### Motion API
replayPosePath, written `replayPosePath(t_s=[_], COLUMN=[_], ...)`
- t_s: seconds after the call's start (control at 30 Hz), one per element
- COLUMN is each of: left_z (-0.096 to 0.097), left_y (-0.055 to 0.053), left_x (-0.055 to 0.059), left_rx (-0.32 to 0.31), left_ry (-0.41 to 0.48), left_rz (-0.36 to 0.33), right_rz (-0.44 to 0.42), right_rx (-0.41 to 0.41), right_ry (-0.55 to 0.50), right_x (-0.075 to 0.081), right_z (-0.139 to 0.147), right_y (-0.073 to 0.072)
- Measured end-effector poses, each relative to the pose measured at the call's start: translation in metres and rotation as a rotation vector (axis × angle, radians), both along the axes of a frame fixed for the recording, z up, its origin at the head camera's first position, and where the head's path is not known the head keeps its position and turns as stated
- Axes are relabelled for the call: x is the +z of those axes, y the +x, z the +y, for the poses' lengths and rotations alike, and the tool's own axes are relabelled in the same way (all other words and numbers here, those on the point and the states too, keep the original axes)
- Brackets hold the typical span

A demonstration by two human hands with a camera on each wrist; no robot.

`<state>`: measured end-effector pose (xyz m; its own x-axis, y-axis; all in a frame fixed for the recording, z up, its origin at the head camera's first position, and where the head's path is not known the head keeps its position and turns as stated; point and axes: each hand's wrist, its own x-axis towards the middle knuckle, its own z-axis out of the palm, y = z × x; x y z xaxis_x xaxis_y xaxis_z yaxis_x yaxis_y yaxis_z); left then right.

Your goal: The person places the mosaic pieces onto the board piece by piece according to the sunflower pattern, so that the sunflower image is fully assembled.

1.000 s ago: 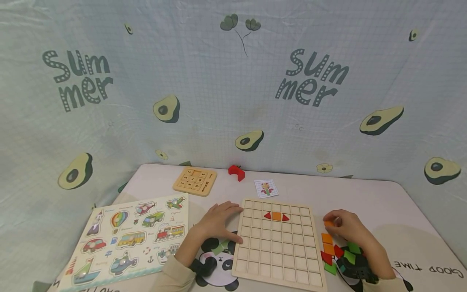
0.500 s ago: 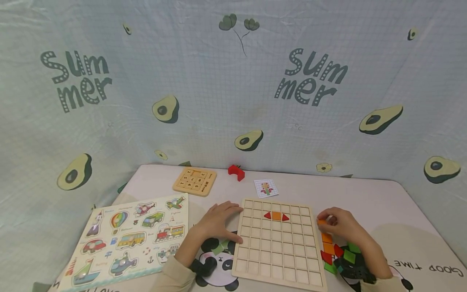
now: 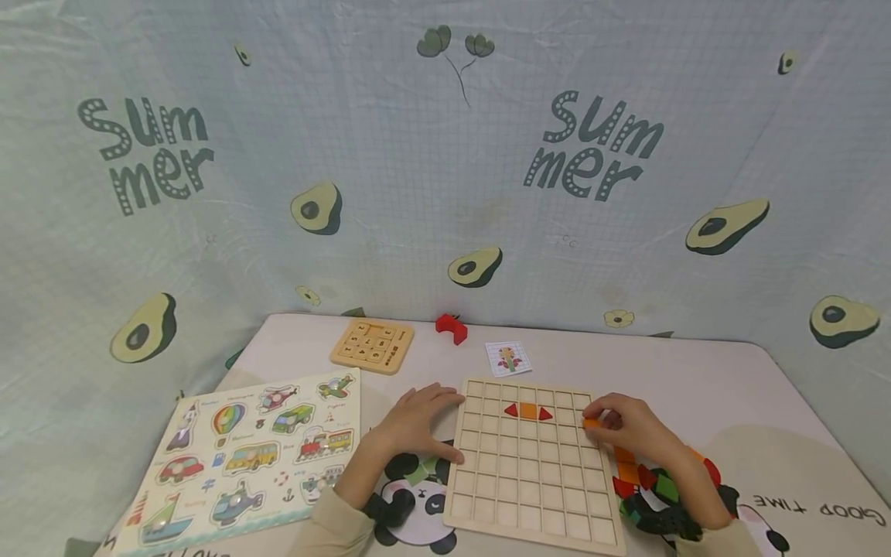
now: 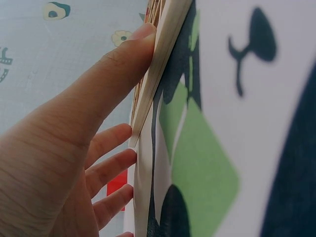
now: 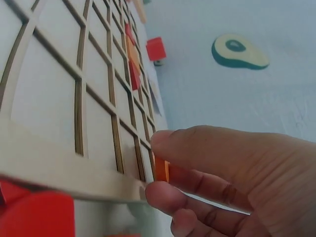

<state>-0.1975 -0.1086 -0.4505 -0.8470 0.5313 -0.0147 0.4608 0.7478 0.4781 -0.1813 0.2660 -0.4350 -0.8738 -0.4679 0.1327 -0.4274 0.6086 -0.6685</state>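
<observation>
A wooden grid board (image 3: 518, 472) lies in front of me in the head view. Set in one of its upper rows is an orange square tile (image 3: 528, 411), flanked by two red triangle tiles (image 3: 545, 414). My left hand (image 3: 416, 424) touches the board's left edge, fingers spread; in the left wrist view its thumb (image 4: 143, 33) reaches over the frame. Over the board's upper right edge, my right hand (image 3: 636, 429) pinches another orange tile (image 5: 161, 169) between thumb and fingers, which partly hide it.
Loose orange tiles (image 3: 626, 468), red tiles (image 3: 624, 488) and green ones lie right of the board, partly under the right forearm. A vehicle picture puzzle (image 3: 226, 425) is at left. Behind are a number puzzle (image 3: 372, 346), a red arch block (image 3: 452, 329) and a pattern card (image 3: 508, 358).
My right hand has carried the orange tile leftward from beside the loose tiles to the board's right edge. The left hand has stayed in place.
</observation>
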Motion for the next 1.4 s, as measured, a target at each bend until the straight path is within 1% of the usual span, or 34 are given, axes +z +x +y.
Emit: replayPosePath(t_s=[0.2,0.37,0.6,0.77,0.83,0.93,1.0,1.07,1.13,1.17,1.4], left_z=[-0.001,0.0,0.0,0.0,0.0,0.0,0.0,0.0,0.0,0.0,-0.001], left_y=[0.0,0.0,0.0,-0.001,0.0,0.0,0.0,0.0,0.0,0.0,0.0], left_x=[0.001,0.0,-0.001,-0.001,-0.001,-0.001,-0.001,-0.001,0.0,-0.001,-0.001], left_rx=[0.003,0.004,0.004,0.001,0.0,-0.002,-0.002,-0.002,0.0,0.001,0.0], left_ry=[0.01,0.014,0.01,0.004,0.005,0.003,0.003,0.002,-0.001,-0.003,0.008], left_rz=[-0.002,-0.001,0.001,0.004,0.007,0.011,0.013,0.012,0.012,0.011,0.007], right_rz=[-0.025,-0.031,0.031,0.028,0.048,0.112,0.137,0.139,0.124,0.12,0.163], right_rx=[0.021,0.058,0.142,0.191,0.218,0.258,0.26,0.25,0.237,0.237,0.257], right_ry=[-0.007,-0.015,-0.032,-0.054,-0.065,-0.075,-0.069,-0.06,-0.053,-0.056,-0.088], right_x=[-0.002,-0.004,-0.007,-0.008,-0.01,-0.014,-0.017,-0.019,-0.02,-0.02,-0.02], right_z=[-0.009,-0.019,-0.035,-0.049,-0.053,-0.058,-0.061,-0.063,-0.065,-0.065,-0.07], right_y=[-0.003,-0.006,-0.011,-0.012,-0.012,-0.013,-0.014,-0.014,-0.015,-0.014,-0.015])
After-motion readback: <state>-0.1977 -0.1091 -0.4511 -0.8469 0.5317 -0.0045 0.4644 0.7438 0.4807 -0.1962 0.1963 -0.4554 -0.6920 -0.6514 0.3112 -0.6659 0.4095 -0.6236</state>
